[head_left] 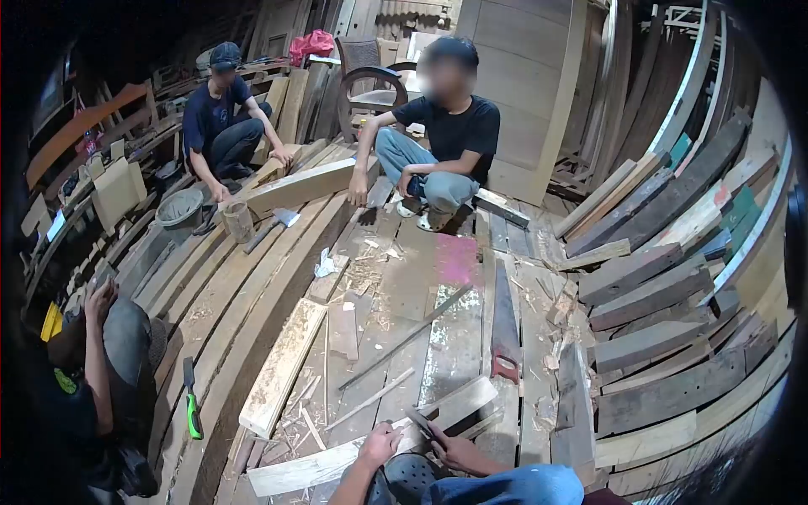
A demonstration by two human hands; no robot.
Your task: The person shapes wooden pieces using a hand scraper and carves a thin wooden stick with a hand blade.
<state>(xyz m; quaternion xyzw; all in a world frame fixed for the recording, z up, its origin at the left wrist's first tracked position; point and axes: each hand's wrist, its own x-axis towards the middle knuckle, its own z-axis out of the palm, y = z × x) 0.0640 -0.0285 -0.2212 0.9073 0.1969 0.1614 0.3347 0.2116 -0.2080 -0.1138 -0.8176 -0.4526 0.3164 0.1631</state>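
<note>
A long pale wooden board point(303, 471) lies across the bottom of the view, in front of my clog and jeans. My left hand point(381, 443) is closed at the board's edge; what its fingers hold, if anything, is too small to make out. Just to the right, my right hand point(454, 450) is wrapped round a dark flat tool point(421, 422) that slants over the board. A handsaw point(505, 337) with a red handle lies beyond on the plank floor, and a long dark metal bar point(404, 338) lies left of it.
Three people point(446, 126) sit or squat ahead and at the left. A green-handled chisel point(193, 404) lies on long beams point(252, 328). A thick pale block point(284, 366) rests among shavings. Stacked timber point(648, 311) lines the right side. A bucket point(179, 210) stands at the back left.
</note>
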